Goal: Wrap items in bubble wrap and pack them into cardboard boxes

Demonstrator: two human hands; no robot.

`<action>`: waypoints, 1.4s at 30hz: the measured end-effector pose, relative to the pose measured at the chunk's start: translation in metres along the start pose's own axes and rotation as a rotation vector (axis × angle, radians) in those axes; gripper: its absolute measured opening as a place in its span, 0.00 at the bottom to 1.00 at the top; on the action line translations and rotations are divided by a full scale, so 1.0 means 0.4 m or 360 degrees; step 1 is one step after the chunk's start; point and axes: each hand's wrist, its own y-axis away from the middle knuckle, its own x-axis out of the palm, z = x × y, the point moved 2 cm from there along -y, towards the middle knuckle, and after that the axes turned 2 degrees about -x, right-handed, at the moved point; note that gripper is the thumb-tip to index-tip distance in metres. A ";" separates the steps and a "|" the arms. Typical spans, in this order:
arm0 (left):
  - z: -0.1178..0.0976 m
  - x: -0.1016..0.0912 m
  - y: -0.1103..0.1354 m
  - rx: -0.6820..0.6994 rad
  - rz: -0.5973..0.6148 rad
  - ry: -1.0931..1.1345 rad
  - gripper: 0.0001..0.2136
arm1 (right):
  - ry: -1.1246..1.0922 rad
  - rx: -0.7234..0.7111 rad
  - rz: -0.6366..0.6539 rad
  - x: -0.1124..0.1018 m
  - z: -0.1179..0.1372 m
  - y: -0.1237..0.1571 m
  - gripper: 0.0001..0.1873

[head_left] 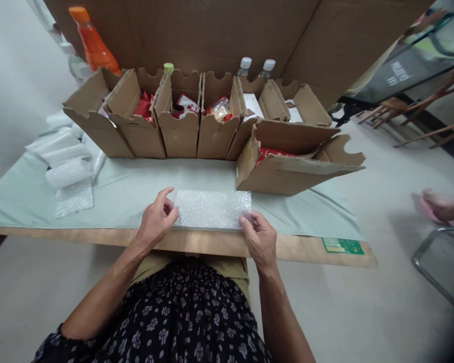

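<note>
A flat rectangular sheet of bubble wrap (213,209) lies on the pale green table cover near the front edge. My left hand (158,218) pinches its left end, fingers curled with the forefinger raised. My right hand (260,236) grips its lower right corner between thumb and fingers. Both hands rest at the table's near edge.
A row of open cardboard boxes (179,126) with red packets stands behind, one larger box (287,171) nearer at right. Rolled bubble wrap pieces (66,161) lie at left. Bottles (94,45) stand at the back. Another person's foot (441,204) shows at far right.
</note>
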 end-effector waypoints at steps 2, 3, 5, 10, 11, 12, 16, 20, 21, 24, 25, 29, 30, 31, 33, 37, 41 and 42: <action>-0.007 -0.025 0.024 0.0015 -0.0090 0.0124 0.26 | 0.0017 -0.0038 0.0007 0.005 0.016 -0.012 0.16; -0.009 -0.034 0.039 0.0006 -0.0111 0.0169 0.26 | 0.0025 -0.0050 0.0008 0.008 0.022 -0.020 0.16; -0.008 -0.042 0.070 -0.0059 -0.0104 0.0293 0.29 | 0.0037 -0.0077 0.0005 0.015 0.030 -0.037 0.15; 0.014 -0.044 0.119 -0.0410 0.0095 0.0670 0.20 | 0.0040 -0.0166 0.0050 0.038 0.044 -0.061 0.12; 0.020 -0.048 0.120 -0.0449 0.0106 0.0670 0.16 | 0.0029 -0.0177 0.0067 0.042 0.047 -0.062 0.12; 0.025 -0.053 0.117 -0.0465 0.0096 0.0652 0.14 | 0.0019 -0.0186 0.0083 0.046 0.049 -0.062 0.12; 0.047 -0.067 0.083 -0.0408 0.0033 0.0501 0.13 | 0.0091 -0.0268 0.0109 0.064 0.055 -0.084 0.13; 0.078 -0.058 0.059 -0.0342 0.0072 0.0168 0.21 | 0.0528 -0.0373 0.0311 0.115 0.050 -0.166 0.12; 0.083 -0.054 0.060 -0.0328 0.0104 0.0108 0.21 | 0.0623 -0.0389 0.0371 0.131 0.050 -0.191 0.12; 0.084 -0.043 0.080 -0.0247 0.0175 0.0016 0.17 | 0.0750 -0.0443 0.0468 0.175 0.056 -0.255 0.13; 0.079 -0.042 0.089 -0.0197 0.0155 -0.0007 0.16 | 0.0780 -0.0464 0.0482 0.186 0.061 -0.269 0.14; 0.052 -0.033 0.115 0.0143 -0.0062 -0.0160 0.12 | 0.0886 -0.0519 0.0529 0.211 0.081 -0.297 0.17; 0.046 -0.027 0.116 0.0238 -0.0102 -0.0219 0.12 | 0.0903 -0.0535 0.0549 0.217 0.086 -0.302 0.17; 0.041 -0.019 0.116 0.0322 -0.0114 -0.0283 0.12 | 0.0917 -0.0555 0.0570 0.225 0.092 -0.308 0.16; 0.033 0.004 0.113 0.0436 -0.0055 -0.0395 0.11 | 0.0935 -0.0599 0.0603 0.247 0.106 -0.328 0.15; 0.012 0.057 0.115 0.0499 0.0207 -0.0433 0.13 | 0.0942 -0.0658 0.0576 0.286 0.134 -0.382 0.19; -0.006 0.069 0.128 0.0503 0.0299 -0.0240 0.16 | 0.0700 -0.0815 0.0471 0.244 0.116 -0.350 0.25; -0.006 0.064 0.130 0.0496 0.0283 -0.0194 0.16 | 0.0611 -0.0854 0.0479 0.218 0.100 -0.318 0.23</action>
